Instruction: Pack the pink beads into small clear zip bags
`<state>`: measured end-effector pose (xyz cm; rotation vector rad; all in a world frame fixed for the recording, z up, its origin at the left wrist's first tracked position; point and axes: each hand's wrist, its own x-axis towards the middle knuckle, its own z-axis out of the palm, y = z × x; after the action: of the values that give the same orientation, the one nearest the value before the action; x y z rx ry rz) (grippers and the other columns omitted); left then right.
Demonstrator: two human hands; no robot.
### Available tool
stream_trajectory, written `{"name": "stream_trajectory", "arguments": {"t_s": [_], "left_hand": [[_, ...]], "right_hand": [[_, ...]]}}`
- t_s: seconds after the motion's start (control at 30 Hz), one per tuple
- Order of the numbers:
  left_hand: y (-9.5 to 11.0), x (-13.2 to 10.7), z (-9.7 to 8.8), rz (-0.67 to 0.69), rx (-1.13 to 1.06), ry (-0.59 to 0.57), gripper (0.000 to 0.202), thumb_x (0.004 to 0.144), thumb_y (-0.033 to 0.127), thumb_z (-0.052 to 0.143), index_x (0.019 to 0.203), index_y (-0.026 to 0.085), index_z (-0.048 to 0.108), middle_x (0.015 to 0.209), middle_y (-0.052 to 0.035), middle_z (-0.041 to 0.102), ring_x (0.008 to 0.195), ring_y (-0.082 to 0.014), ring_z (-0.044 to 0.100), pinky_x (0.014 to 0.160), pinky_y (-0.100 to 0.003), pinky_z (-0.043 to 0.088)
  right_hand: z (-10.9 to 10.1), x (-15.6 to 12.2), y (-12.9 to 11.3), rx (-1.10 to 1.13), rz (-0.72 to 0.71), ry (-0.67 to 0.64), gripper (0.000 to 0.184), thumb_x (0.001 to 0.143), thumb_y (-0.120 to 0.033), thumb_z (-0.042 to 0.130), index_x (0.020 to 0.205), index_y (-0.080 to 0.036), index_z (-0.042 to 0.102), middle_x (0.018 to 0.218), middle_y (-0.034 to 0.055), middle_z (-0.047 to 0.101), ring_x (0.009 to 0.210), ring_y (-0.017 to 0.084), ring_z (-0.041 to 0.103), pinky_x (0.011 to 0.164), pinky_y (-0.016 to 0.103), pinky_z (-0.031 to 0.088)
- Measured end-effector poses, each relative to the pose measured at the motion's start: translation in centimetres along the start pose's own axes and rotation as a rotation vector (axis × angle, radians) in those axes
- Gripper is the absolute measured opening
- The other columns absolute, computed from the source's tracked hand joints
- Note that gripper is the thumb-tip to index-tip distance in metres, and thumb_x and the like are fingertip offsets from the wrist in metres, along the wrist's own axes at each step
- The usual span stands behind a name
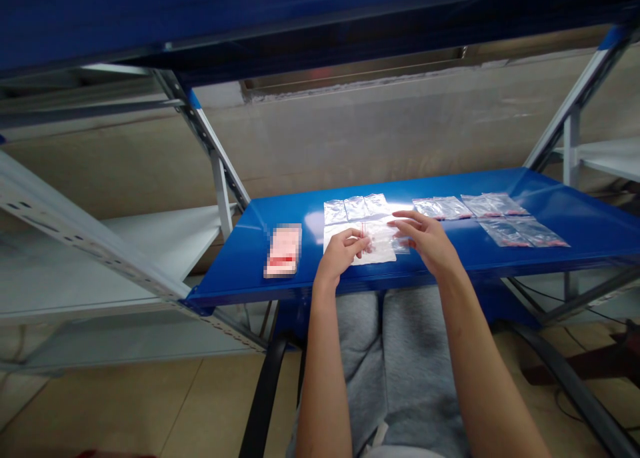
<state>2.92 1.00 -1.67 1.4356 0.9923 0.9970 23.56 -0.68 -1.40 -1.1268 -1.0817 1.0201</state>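
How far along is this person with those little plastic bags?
Done, it seems: rows of small clear plastic bags lie flat on the blue metal shelf. In hand: the left hand holds a clear bag, the right hand beside it. Left: a pixelated pink stack lies untouched at the shelf's left end; how much remains is unclear.

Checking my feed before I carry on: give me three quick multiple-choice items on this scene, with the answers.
1. Where is the pixelated pink packet relative to the left hand? A: to its left on the blue metal shelf. B: under it. C: on the floor.
2. How many clear plastic bags are in the row just beyond the left hand? A: two. B: three. C: five.
3. What is the left hand doing? A: resting on a knee. B: gripping the shelf edge. C: pinching a clear plastic bag.

1: A, the packet lies apart on the shelf.
2: B, three lie side by side.
3: C, thumb and fingers close on the bag.
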Motion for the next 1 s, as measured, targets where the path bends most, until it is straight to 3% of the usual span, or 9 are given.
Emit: {"name": "stream_trajectory", "arguments": {"t_s": [0.2,0.33,0.53,0.67,0.73,0.83,0.9,1.0], "left_hand": [[0.6,-0.1,0.3,0.026,0.015,0.021,0.027,0.080,0.039,0.074,0.092,0.016,0.077,0.075,-0.0040,0.070,0.064,-0.0117,0.051,0.057,-0.023,0.035],[0.8,-0.2,0.4,0.059,0.045,0.060,0.023,0.082,0.038,0.072,0.086,0.017,0.079,0.073,-0.0031,0.069,0.065,-0.0122,0.053,0.059,-0.024,0.037],[0.7,0.1,0.6,0.081,-0.001,0.137,0.024,0.081,0.037,0.074,0.092,0.016,0.079,0.069,-0.0016,0.068,0.064,-0.0124,0.056,0.061,-0.024,0.040],[0.7,0.6,1.4,0.113,-0.076,0.280,0.033,0.083,0.047,0.075,0.093,0.016,0.074,0.067,-0.0006,0.067,0.061,-0.0116,0.058,0.060,-0.023,0.042],[0.8,0.6,2.0,0.120,-0.154,0.336,0.041,0.084,0.052,0.075,0.104,0.017,0.070,0.076,-0.0025,0.072,0.063,-0.0116,0.063,0.059,-0.022,0.042],[0.9,0.7,3.0,0.101,-0.212,0.293,0.055,0.083,0.050,0.079,0.124,0.017,0.062,0.101,-0.0095,0.076,0.076,-0.0156,0.072,0.061,-0.022,0.047],[0.7,1.1,3.7,0.068,-0.154,0.244,0.063,0.082,0.044,0.082,0.134,0.018,0.057,0.107,-0.0121,0.076,0.084,-0.0193,0.074,0.064,-0.024,0.052],[0.2,2.9,4.6,0.041,0.036,0.245,0.064,0.081,0.033,0.083,0.137,0.019,0.055,0.105,-0.0111,0.077,0.087,-0.0206,0.073,0.069,-0.028,0.055]], "right_hand": [[-0.1,-0.1,-0.1,-0.052,-0.019,-0.022,0.042,0.064,-0.043,0.088,0.096,-0.018,0.076,0.076,0.0046,0.076,0.068,0.017,0.066,0.062,0.026,0.050],[-0.7,-0.2,-0.2,-0.008,0.020,-0.095,0.042,0.065,-0.041,0.089,0.099,-0.019,0.076,0.078,0.0051,0.078,0.070,0.018,0.070,0.067,0.029,0.055],[-1.4,-0.4,-0.5,0.009,0.056,-0.136,0.044,0.065,-0.040,0.090,0.100,-0.019,0.075,0.079,0.0053,0.079,0.073,0.021,0.074,0.072,0.031,0.059],[-1.5,-0.5,-0.7,-0.101,0.039,-0.210,0.041,0.066,-0.037,0.087,0.101,-0.019,0.075,0.081,0.0054,0.078,0.070,0.019,0.072,0.065,0.028,0.057],[-1.3,-0.4,-0.4,-0.092,0.024,-0.167,0.039,0.066,-0.035,0.085,0.099,-0.020,0.071,0.080,0.0041,0.077,0.068,0.019,0.072,0.063,0.027,0.057],[-0.8,0.4,0.5,-0.007,-0.003,0.012,0.036,0.066,-0.033,0.083,0.092,-0.023,0.061,0.074,0.0008,0.074,0.066,0.019,0.073,0.061,0.027,0.058],[-0.5,1.6,1.1,0.022,-0.047,0.082,0.036,0.066,-0.031,0.083,0.087,-0.023,0.055,0.072,-0.0012,0.072,0.064,0.018,0.072,0.061,0.028,0.059],[-0.3,4.4,2.0,-0.004,-0.104,0.070,0.030,0.067,-0.028,0.081,0.081,-0.022,0.055,0.068,-0.0031,0.067,0.058,0.015,0.068,0.061,0.029,0.061]]}}
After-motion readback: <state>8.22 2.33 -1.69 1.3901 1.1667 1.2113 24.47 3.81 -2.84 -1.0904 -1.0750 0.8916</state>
